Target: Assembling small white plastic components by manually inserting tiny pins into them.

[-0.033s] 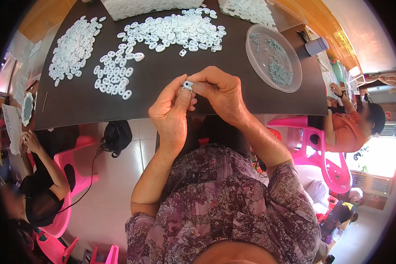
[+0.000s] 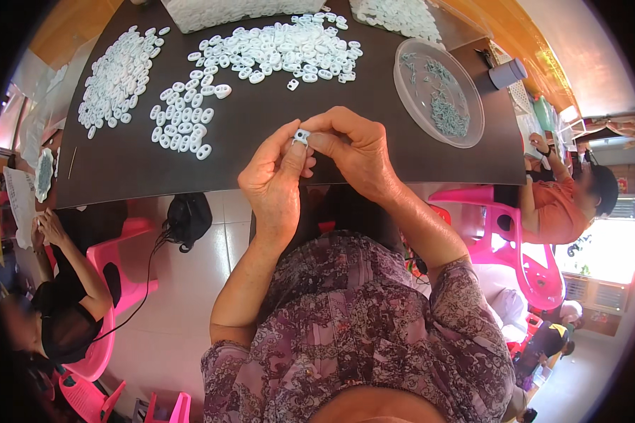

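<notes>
Above the near edge of the dark table, my two hands meet at a small white plastic piece with two dark holes (image 2: 301,136). My left hand (image 2: 276,173) pinches it between thumb and fingers from the left. From the right, the thumb and forefinger of my right hand (image 2: 356,148) close on the same piece; whether a smaller part is between them is hidden. A loose cluster of like white oval pieces (image 2: 183,120) lies to the left of my hands. To the right is a round clear plastic tray (image 2: 477,116) with many thin grey-green small parts (image 2: 449,116).
A big heap of white pieces (image 2: 289,48) lies at the back, another heap (image 2: 118,81) at the left. Behind stand two full containers (image 2: 190,25). A greyish cup (image 2: 507,73) is far right. People sit on pink chairs (image 2: 106,345) at both sides; a black bag (image 2: 188,220) hangs below.
</notes>
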### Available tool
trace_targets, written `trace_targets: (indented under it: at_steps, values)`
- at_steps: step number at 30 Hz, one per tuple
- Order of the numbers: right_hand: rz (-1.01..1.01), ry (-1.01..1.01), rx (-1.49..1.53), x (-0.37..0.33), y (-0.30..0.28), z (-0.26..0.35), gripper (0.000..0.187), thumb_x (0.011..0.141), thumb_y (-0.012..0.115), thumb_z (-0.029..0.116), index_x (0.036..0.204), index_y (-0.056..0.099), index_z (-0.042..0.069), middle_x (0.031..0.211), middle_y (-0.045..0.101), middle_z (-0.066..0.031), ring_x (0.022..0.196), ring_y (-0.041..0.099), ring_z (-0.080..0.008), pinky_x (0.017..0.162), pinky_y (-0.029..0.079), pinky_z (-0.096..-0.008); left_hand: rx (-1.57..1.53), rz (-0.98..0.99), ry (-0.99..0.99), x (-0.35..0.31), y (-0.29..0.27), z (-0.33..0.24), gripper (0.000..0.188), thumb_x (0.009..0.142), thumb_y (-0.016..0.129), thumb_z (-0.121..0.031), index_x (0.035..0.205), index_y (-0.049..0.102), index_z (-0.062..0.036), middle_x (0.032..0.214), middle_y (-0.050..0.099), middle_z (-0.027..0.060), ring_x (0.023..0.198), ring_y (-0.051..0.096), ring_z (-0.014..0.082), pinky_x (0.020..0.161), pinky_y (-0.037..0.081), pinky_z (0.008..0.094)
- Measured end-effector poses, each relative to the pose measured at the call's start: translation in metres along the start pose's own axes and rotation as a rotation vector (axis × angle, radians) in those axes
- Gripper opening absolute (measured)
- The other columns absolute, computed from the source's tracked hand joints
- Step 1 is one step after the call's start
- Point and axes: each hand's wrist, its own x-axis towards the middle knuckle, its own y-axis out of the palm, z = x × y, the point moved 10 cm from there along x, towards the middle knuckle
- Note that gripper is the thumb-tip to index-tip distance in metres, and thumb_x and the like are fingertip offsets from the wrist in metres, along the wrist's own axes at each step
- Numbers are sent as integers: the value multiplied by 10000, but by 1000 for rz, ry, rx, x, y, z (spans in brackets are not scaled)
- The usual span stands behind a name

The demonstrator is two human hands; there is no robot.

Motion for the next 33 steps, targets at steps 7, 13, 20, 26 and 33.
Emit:
trace_targets:
  at_steps: [7,13,20,26,33]
  values:
    - [32,64,32,-8,2,-1,174,808,608,-27,979,625,1,815,596,-21,731,552,-57,648,452,-209,6,-23,31,-4,1,-6,210,869,549,18,1066,591,79,857,630,94,641,572,115,571,496,228]
    - [-3,-197,-213,-17,-8,21,301,731,642,-60,1021,631,20,866,568,-42,667,520,-70,608,432,-213,-92,-51,-80,-6,8,-4,199,861,547,43,1047,609,74,849,637,101,636,572,119,564,497,231]
    - [-127,-306,-248,-32,-28,34,292,719,646,-60,1001,640,18,889,593,-64,697,539,-102,620,445,-235,40,-30,0,-15,24,-9,194,855,558,19,1030,615,79,861,650,114,626,605,136,579,516,228]
    - [-198,-399,-383,-50,-38,50,287,704,661,-33,985,644,21,898,613,-88,715,559,-167,630,464,-265,48,-16,-28,-24,37,-8,194,847,579,7,1024,622,74,856,651,109,635,598,133,590,508,226]
    - [-285,-422,-387,-69,-55,54,263,702,653,-21,965,648,2,883,634,-96,763,568,-205,647,470,-295,81,67,-8,-34,53,-8,200,839,598,0,1024,627,70,846,646,91,639,556,122,590,471,226]
